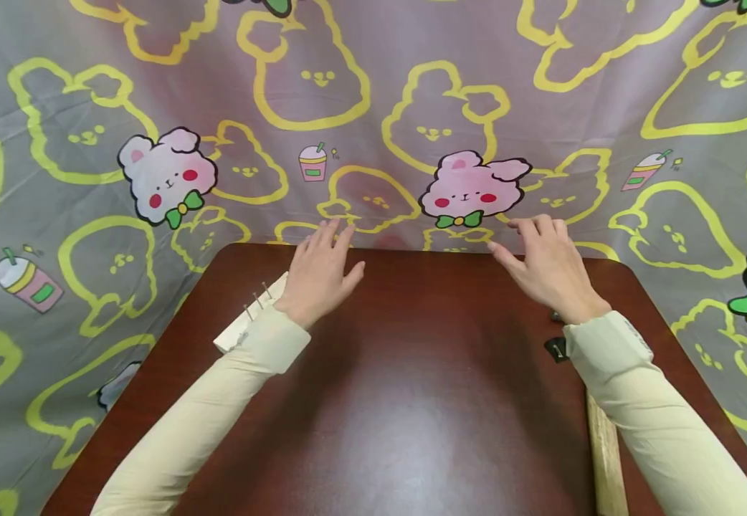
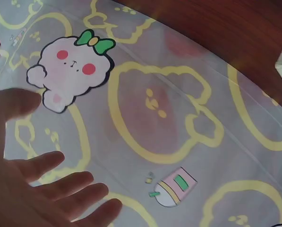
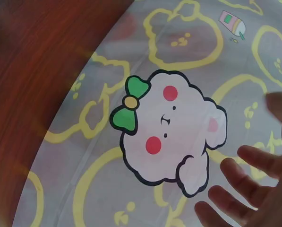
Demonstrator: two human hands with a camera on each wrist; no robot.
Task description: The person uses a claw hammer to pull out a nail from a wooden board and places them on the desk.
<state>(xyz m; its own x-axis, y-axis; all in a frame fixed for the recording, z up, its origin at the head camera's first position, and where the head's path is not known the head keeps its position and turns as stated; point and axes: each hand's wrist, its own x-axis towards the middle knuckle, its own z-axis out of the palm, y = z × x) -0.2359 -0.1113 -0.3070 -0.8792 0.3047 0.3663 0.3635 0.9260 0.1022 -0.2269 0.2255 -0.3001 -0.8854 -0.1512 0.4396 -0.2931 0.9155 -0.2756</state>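
left hand (image 1: 317, 278) and right hand (image 1: 549, 269) hold nothing, fingers loose, above the table (image 1: 412, 373); at its left side lies a wooden block (image 1: 240, 330), three nails (image 1: 258, 301) already standing in it; what work is left, i cannot tell

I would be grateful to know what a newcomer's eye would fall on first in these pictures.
Probably the cartoon-printed fabric behind the dark table. In front of it, the left hand and right hand stand out, raised above the table and holding nothing. At the table's left side, upright nails in a pale board may draw notice next.
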